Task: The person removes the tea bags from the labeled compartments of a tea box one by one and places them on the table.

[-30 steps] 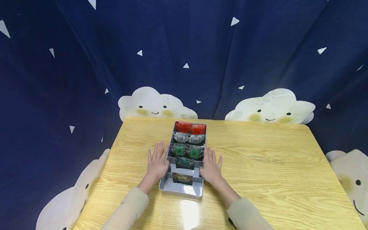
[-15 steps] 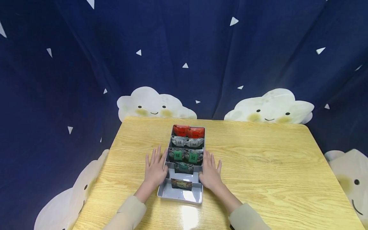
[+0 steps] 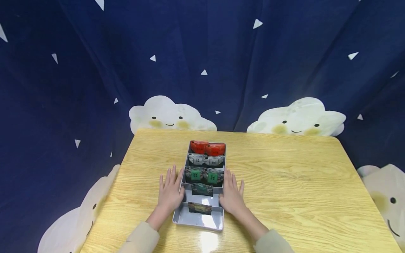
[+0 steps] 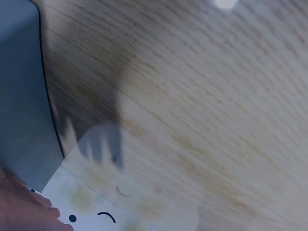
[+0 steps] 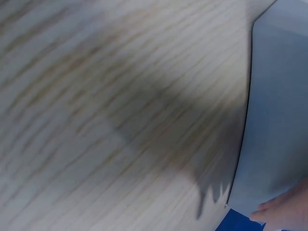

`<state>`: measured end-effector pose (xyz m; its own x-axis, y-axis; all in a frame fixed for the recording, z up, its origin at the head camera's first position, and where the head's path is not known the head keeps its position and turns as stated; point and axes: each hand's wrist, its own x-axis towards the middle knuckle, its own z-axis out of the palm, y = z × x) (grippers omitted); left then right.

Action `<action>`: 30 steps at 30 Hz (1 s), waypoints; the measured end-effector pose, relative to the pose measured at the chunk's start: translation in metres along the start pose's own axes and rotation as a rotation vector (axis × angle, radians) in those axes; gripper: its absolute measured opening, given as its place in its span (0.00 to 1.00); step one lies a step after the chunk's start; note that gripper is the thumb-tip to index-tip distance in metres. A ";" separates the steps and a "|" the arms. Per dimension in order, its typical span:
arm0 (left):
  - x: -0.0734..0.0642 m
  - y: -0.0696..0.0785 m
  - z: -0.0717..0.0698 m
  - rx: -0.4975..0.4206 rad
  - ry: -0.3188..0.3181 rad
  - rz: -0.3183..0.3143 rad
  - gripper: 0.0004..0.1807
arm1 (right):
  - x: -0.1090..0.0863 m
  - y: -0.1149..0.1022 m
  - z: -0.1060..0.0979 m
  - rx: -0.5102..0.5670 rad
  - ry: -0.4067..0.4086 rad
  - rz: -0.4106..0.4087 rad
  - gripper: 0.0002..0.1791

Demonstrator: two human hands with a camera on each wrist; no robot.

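Note:
A long grey divided box [image 3: 196, 221] lies on the wooden table, with five rows running away from me. Red sachets [image 3: 198, 147] stand at the far end, followed by white sachets [image 3: 197, 160] and green-labelled sachets [image 3: 195, 174], two per row. Nearer are one dark green sachet [image 3: 201, 189] and one brown-and-yellow sachet [image 3: 200, 208]. My left hand [image 3: 170, 193] presses the box's left side, fingers straight and spread, thumb at the rim. Mirroring it, my right hand [image 3: 232, 196] presses the right side. Both wrist views show the box's smooth outer wall [image 4: 24, 96].
The pale wood table [image 3: 291, 182] extends widely to the right of the box and less to the left. Behind it hangs a dark blue curtain [image 3: 177, 42] with white triangles and smiling clouds [image 3: 171, 112].
Between my two hands the box has slid toward me, away from the table's far edge. Both hands have moved back along with it, and the sachets stay in their rows.

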<state>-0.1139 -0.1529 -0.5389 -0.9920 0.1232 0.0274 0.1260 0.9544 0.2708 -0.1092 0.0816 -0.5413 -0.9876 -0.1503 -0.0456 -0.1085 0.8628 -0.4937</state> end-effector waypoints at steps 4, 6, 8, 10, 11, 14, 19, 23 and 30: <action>-0.006 0.002 -0.002 -0.022 -0.014 -0.012 0.35 | -0.005 0.000 0.000 0.004 -0.007 0.004 0.52; -0.008 0.003 -0.002 -0.024 -0.015 -0.016 0.35 | -0.007 0.000 0.000 0.000 -0.009 0.003 0.52; -0.010 0.004 -0.002 -0.025 -0.013 -0.020 0.35 | -0.009 -0.001 0.000 0.000 -0.008 0.002 0.51; -0.012 0.004 -0.002 -0.020 -0.008 -0.021 0.35 | -0.010 -0.001 0.001 0.000 -0.006 0.002 0.51; -0.013 0.004 -0.002 -0.016 -0.005 -0.021 0.35 | -0.011 -0.001 0.001 0.003 -0.004 0.001 0.51; -0.015 0.004 -0.002 -0.005 0.001 -0.016 0.35 | -0.013 -0.001 0.002 0.005 0.002 0.003 0.51; -0.019 0.006 -0.002 -0.013 0.010 -0.017 0.35 | -0.018 -0.001 0.002 0.011 0.001 0.004 0.52; -0.020 0.006 -0.001 -0.019 0.005 -0.025 0.34 | -0.019 -0.002 0.003 0.011 0.012 0.005 0.51; -0.018 0.007 -0.001 -0.027 -0.008 -0.031 0.34 | -0.019 -0.001 -0.003 0.023 -0.006 0.002 0.52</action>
<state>-0.0955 -0.1490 -0.5369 -0.9953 0.0959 0.0107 0.0948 0.9500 0.2976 -0.0906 0.0849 -0.5370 -0.9871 -0.1516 -0.0512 -0.1042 0.8518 -0.5134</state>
